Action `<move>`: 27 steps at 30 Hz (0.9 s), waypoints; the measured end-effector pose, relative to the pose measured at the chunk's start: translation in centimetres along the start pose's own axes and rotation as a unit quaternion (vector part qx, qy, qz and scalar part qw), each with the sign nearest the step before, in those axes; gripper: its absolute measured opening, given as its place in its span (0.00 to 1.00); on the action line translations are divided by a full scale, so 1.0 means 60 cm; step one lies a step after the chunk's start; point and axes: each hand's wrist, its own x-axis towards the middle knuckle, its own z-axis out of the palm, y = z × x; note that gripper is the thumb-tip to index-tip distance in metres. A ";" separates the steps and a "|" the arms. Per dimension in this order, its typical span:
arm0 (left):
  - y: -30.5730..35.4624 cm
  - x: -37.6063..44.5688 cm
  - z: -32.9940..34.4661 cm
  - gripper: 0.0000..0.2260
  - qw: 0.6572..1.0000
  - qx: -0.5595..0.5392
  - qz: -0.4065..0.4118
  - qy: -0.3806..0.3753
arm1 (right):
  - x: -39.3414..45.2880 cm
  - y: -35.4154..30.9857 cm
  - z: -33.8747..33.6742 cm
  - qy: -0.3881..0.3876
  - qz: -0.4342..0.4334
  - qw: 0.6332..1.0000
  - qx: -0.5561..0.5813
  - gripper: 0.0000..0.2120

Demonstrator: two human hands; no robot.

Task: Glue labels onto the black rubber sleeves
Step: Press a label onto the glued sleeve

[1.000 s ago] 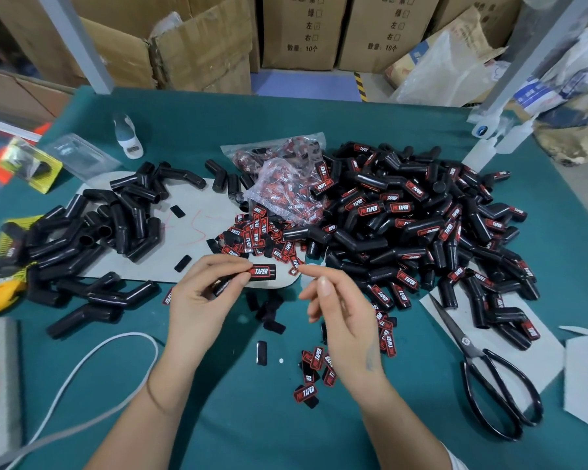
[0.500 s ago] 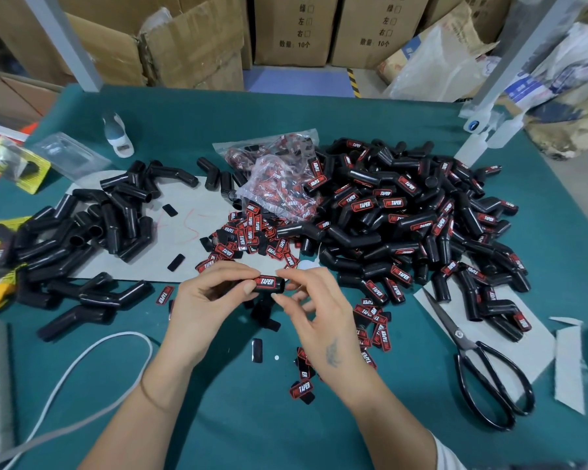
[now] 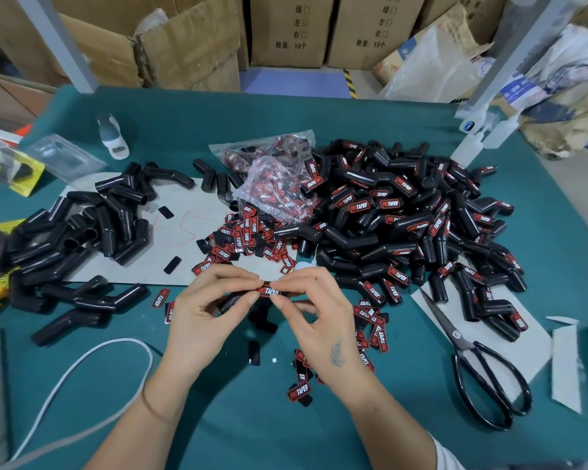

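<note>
1. Progress: the labelled pile point(image 3: 404, 228) at right is far bigger than the bare sleeves point(image 3: 82, 239) at left, so I'd judge well over half done.
2. Left hand point(image 3: 211, 310) grips a black sleeve point(image 3: 233, 301) just above the worktop point(image 3: 252, 435), centre front.
3. Right hand point(image 3: 314, 307) pinches the red label point(image 3: 269, 291) against that sleeve, thumb and forefinger curled.
4. Left to do: the bare sleeves; loose labels point(image 3: 245, 239) plentiful.
</note>
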 end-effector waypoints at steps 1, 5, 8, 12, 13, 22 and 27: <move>0.000 0.000 0.000 0.09 1.000 0.000 0.000 0.001 | 0.000 -0.001 0.000 0.000 0.001 1.000 0.002 0.07; 0.002 -0.001 0.000 0.09 1.000 0.010 0.008 0.002 | -0.001 -0.001 0.000 0.001 0.005 1.000 0.006 0.07; 0.002 -0.004 0.000 0.09 1.000 0.016 0.022 0.003 | -0.002 -0.004 0.000 0.001 0.005 1.000 0.006 0.07; 0.006 -0.004 0.003 0.11 0.997 0.031 0.073 0.005 | -0.003 -0.009 -0.004 -0.006 -0.001 1.000 0.007 0.09; 0.005 -0.005 0.003 0.10 0.996 0.034 0.086 0.006 | -0.003 -0.009 -0.005 -0.008 -0.001 1.000 0.005 0.09; 0.007 -0.016 0.010 0.17 0.995 0.025 0.100 0.010 | -0.003 -0.008 0.001 -0.073 0.115 0.978 0.157 0.14; 0.015 -0.014 0.011 0.08 0.990 0.051 0.133 0.004 | 0.002 -0.013 -0.003 -0.078 0.175 0.945 0.265 0.09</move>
